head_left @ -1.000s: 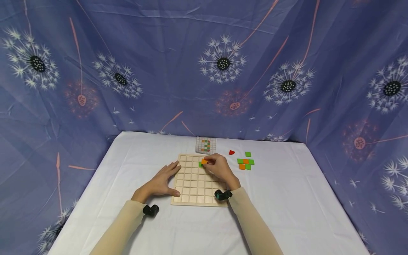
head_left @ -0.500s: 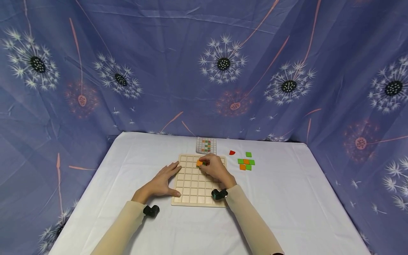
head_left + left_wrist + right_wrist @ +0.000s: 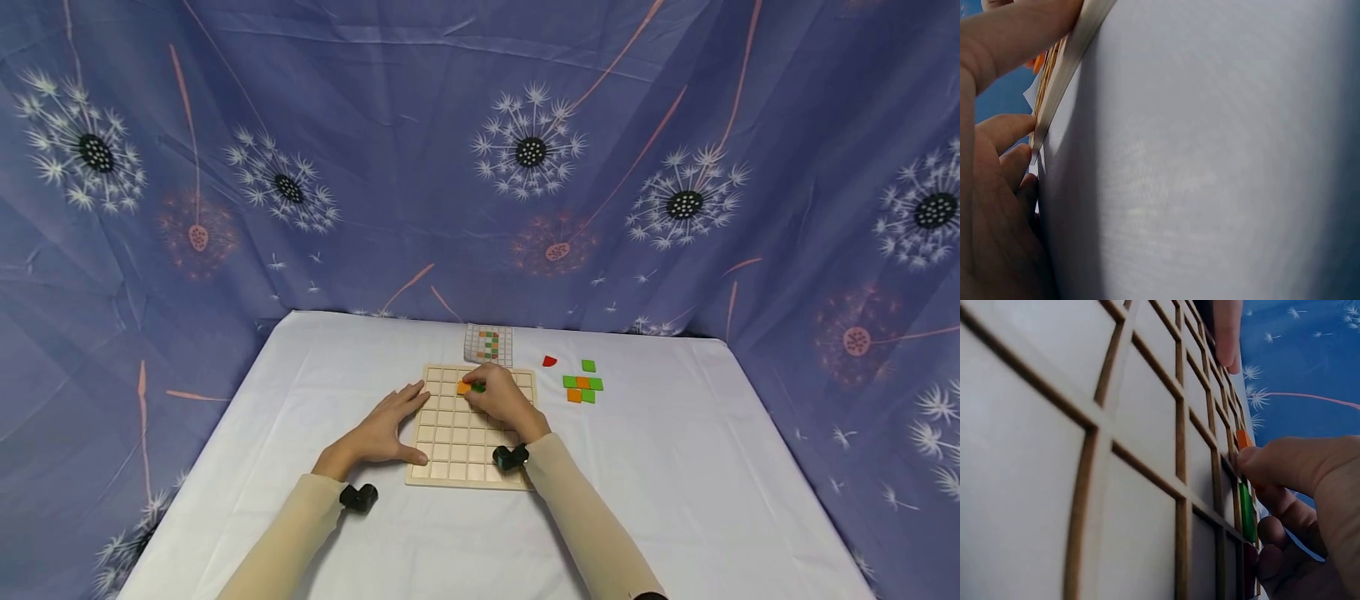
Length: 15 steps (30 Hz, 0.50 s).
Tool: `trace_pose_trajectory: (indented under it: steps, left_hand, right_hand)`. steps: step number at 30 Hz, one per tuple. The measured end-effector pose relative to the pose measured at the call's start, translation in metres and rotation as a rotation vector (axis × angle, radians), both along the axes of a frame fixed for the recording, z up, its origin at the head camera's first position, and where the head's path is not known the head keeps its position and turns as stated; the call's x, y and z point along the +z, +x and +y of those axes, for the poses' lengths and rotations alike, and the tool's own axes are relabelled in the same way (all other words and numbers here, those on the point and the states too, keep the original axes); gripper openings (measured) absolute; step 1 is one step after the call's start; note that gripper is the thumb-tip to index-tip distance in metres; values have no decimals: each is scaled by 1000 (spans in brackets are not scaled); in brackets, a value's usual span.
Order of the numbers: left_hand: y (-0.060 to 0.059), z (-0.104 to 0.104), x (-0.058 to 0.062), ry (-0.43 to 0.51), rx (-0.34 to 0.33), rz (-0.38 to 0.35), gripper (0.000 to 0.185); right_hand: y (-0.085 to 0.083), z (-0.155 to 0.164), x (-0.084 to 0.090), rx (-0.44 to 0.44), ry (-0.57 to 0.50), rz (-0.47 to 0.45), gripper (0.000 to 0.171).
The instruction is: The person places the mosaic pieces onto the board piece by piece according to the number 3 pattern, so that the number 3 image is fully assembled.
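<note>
An orange square tile (image 3: 463, 388) is pinched between the thumb and a finger of my right hand (image 3: 504, 400), at a cell in the upper part of the wooden grid board (image 3: 459, 450). Right beside it, partly under my fingers, a green tile (image 3: 1247, 512) sits in the board. The right wrist view also has a dark red piece (image 3: 1250, 569) below the green one. My left hand (image 3: 381, 429) rests along the board's left edge, its fingers spread and its thumb near the lower left corner. Whether the orange tile lies flat in its cell is hard to tell.
Behind the board lies a pattern card (image 3: 487, 344) with coloured squares on a grid. To the right are several loose green and orange tiles (image 3: 582, 383) and a red quarter-round piece (image 3: 550, 361). A dandelion-print curtain (image 3: 420, 167) hangs behind the white-covered table (image 3: 660, 467).
My right hand has moved left with the orange tile, from over the green tile to the cell on its left, and lowered it. The left hand stays in place.
</note>
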<state>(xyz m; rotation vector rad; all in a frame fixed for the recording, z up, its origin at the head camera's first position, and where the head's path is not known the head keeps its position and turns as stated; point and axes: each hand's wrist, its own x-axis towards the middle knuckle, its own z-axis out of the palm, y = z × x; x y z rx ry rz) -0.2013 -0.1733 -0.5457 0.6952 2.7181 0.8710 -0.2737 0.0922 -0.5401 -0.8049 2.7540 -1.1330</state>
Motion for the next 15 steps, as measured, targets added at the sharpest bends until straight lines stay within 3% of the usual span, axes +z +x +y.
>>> trace_pose_trajectory:
  steps: [15]
  left_hand:
    - [-2,0,-3,-6,11,-19,124]
  right_hand:
    - [-1,-2,0,-13,37,-29,23]
